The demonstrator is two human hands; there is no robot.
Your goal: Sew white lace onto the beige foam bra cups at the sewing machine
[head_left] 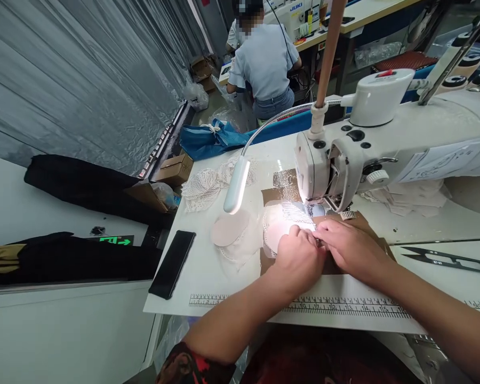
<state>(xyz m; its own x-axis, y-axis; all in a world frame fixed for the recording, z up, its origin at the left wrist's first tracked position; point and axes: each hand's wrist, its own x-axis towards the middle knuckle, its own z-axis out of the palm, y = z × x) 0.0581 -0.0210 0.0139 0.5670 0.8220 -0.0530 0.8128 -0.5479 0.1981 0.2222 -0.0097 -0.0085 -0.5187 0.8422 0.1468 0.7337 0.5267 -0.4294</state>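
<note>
A pale pink fabric piece with a lace edge [274, 230] lies under the bright light, left of the needle area of a white sewing machine [384, 141]. My left hand [302, 258] is closed at the near edge of this fabric, its fingers curled. Close beside it, my right hand [346, 245] has its fingers pinched together just in front of the presser foot. The fingertips of both hands nearly meet, and what lies between them is too small and glaring to make out. A round pink pad [230, 229] rests on sheer lace fabric to the left.
A slim lamp [237, 186] hangs over the table [208, 266]. A black phone [172, 264] lies at the left edge, white lace [202, 189] behind it. Black thread snips [450, 260] are at the right, near more pale fabric [414, 196]. A person [264, 64] sits beyond.
</note>
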